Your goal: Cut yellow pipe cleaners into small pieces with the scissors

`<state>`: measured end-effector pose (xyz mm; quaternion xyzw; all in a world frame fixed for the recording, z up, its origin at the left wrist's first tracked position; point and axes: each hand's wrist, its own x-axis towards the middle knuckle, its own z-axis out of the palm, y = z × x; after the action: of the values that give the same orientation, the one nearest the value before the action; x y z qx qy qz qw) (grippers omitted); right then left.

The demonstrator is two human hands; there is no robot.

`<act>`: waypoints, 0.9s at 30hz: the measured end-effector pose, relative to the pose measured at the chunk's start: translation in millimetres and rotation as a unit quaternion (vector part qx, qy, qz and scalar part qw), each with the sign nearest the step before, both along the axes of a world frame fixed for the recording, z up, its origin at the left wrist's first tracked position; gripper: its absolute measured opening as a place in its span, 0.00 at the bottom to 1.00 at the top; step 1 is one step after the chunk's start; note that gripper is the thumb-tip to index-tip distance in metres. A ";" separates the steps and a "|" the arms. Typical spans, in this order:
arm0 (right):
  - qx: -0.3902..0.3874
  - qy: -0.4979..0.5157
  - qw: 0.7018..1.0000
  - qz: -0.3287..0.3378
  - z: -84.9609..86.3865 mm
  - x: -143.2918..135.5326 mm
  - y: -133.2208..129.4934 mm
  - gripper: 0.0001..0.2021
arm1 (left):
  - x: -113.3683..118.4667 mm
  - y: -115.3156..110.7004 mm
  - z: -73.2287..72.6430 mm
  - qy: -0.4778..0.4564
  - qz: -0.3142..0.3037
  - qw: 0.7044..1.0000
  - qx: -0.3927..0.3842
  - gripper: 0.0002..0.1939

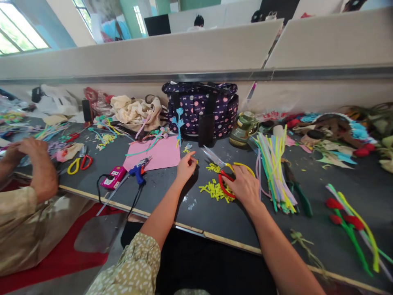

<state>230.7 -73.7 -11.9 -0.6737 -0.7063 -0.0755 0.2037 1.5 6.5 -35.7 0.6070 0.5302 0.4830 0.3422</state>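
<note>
Scissors (215,157) in right hand (246,185), well back from table edge (231,242).

Co-worker (18,205) partly off pic, L edge

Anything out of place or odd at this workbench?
One thing: a thin pale rod by the blue glue gun juts past the front edge of the table, where it might get knocked. Yellow clippings lie loose near the right hand, but seem ordinary beside scissors.
</note>
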 end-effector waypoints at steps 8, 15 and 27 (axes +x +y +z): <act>-0.001 0.023 1.000 -0.020 0.6 3.1 3.1 0.22 | 8.6 -6.7 1.9 0.020 -0.038 0.999 0.003 0.20; -0.008 0.029 0.999 -0.015 0.7 3.5 3.7 0.21 | 3.4 8.4 -4.9 -0.152 -0.065 0.978 -0.127 0.25; 0.018 0.043 0.999 -0.021 1.2 6.3 4.9 0.22 | -14.3 12.1 2.8 -0.204 0.130 0.970 -0.004 0.17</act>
<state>237.0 -68.7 -10.7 -0.6872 -0.6812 -0.0637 0.2443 -12.8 18.7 -32.9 0.4200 0.5256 0.6348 0.3800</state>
